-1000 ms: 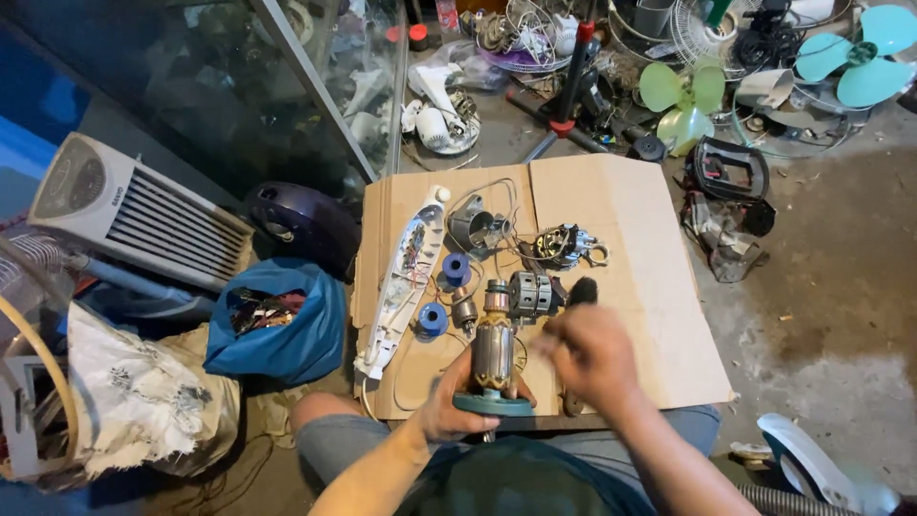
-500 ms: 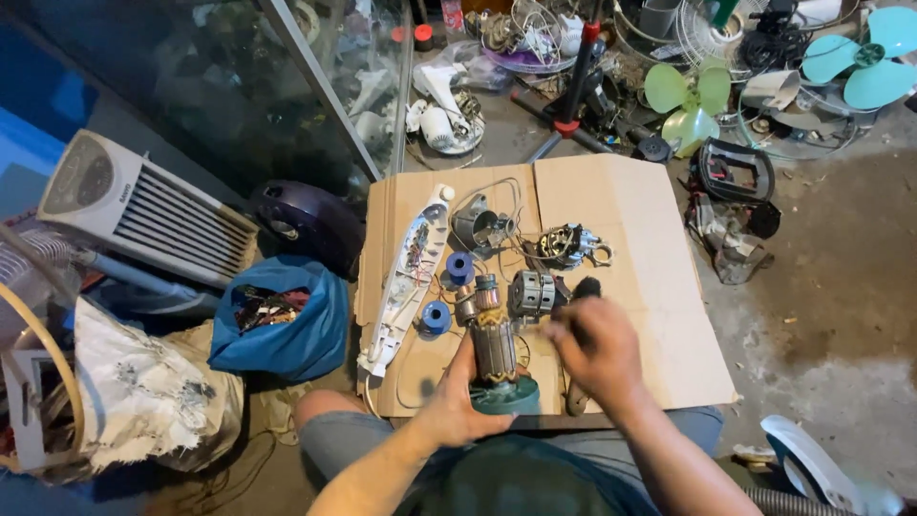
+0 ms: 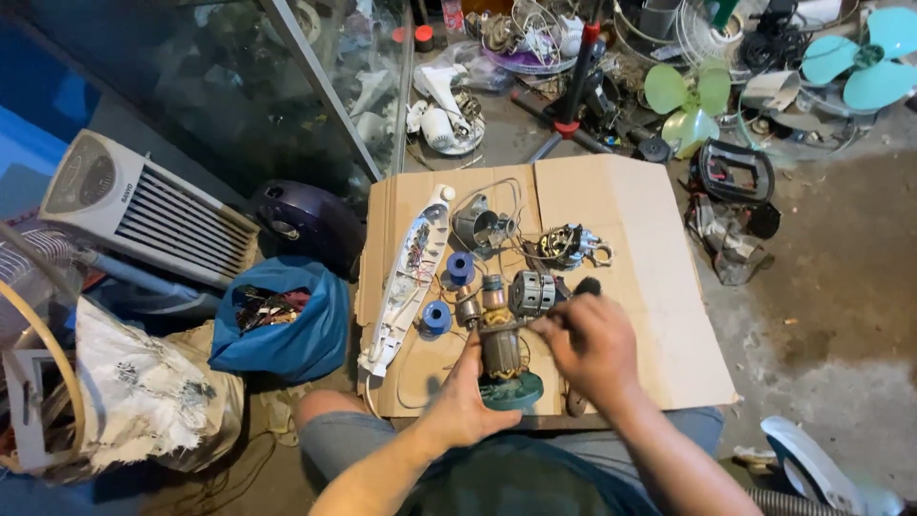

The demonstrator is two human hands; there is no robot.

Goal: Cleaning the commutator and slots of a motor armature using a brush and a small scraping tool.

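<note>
A motor rotor point(image 3: 501, 346) with a teal fan disc at its lower end was held upright near the front edge of a flattened cardboard sheet point(image 3: 630, 239) laid on the floor. It was gripped from the left by the left hand point(image 3: 465, 397), whose fingers were curled around its lower body. The right hand point(image 3: 585, 346) was held just beside the top of the rotor, its fingers pinched together near the shaft; whether anything was pinched between them could not be told.

Just behind the rotor, a round motor housing point(image 3: 531, 292) was seen on the cardboard, with a black tool handle point(image 3: 585, 286) beside it. Two blue spools point(image 3: 460, 267) lay to the left, next to a long white plastic casing point(image 3: 406, 282). A tangle of metal parts and wire point(image 3: 564, 246) lay farther back. Off the cardboard to the left, a blue bag point(image 3: 287, 325) and a white fan heater point(image 3: 143, 215) were seen.
</note>
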